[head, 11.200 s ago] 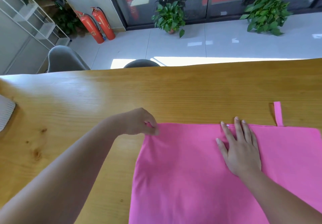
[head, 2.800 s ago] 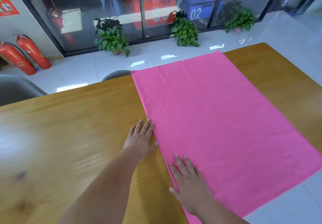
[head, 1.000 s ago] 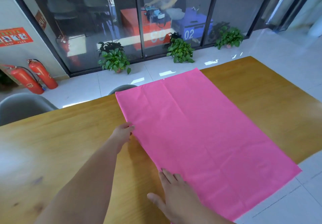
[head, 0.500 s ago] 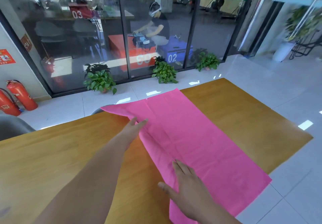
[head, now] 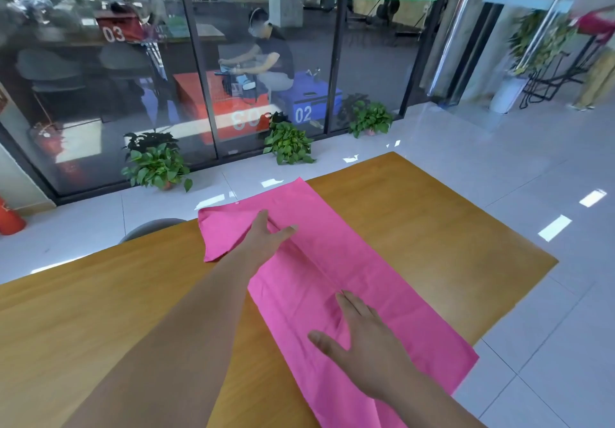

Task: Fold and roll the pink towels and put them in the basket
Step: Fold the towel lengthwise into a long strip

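Head view takes in a glass wall (head: 100, 95) across the back, with a tiled floor (head: 499, 178) before it and to the right. Nearer, a wooden table (head: 100, 311) fills the lower left. 1 pink towel (head: 382, 271) lies slantwise on the table's right part, running from the far edge toward the camera. Its near right corner juts past the table edge over the floor, and a crease runs down its length. Its far left corner is rumpled and raised off the wood. The left hand (head: 266, 239) rests on that far left part of the towel, beside the raised flap, with fingers stretched straight and thumb spread to the right, gripping nothing that shows. The right hand (head: 362, 338) lies palm down on the towel's near part, fingers straight and together, thumb splayed left, pressing the cloth flat. Behind the glass a person (head: 269, 58) sits bent over a red box (head: 196, 95), next to a blue box (head: 309, 105) marked 02. 3 plants (head: 156, 161) stand along the foot of the glass. A grey chair back (head: 149, 228) shows just beyond the table's far edge.
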